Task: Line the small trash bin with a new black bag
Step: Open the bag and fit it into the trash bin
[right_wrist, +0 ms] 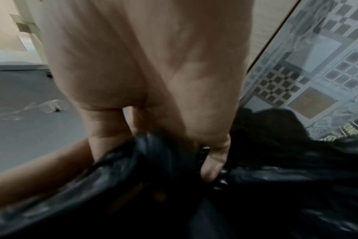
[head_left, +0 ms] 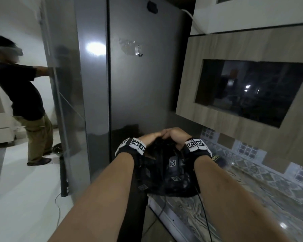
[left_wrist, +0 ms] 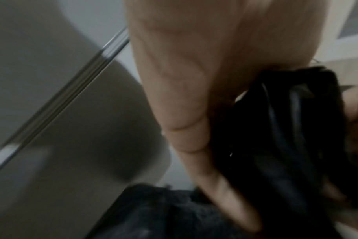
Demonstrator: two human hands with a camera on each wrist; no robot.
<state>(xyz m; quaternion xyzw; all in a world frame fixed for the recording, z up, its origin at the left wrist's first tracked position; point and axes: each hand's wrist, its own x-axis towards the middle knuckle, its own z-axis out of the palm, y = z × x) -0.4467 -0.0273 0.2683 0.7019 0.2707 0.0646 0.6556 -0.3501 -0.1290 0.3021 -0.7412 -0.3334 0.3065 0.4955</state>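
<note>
A black plastic bag (head_left: 163, 173) hangs bunched between my two hands, over the corner where the counter meets the fridge. My left hand (head_left: 151, 139) grips its gathered top from the left, and its fingers curl round the black folds (left_wrist: 280, 129). My right hand (head_left: 173, 136) grips the same bunched top from the right, fingers pressed into the glossy plastic (right_wrist: 174, 186). Both hands meet knuckle to knuckle above the bag. The bin itself is hidden; I cannot tell whether it sits under the bag.
A tall grey fridge (head_left: 126, 70) stands straight ahead, close behind my hands. The marbled counter (head_left: 234, 206) runs to the right under a wooden wall cabinet (head_left: 243, 88). Another person (head_left: 24, 102) stands at the far left on the white floor. A cable (head_left: 204, 215) trails below my right wrist.
</note>
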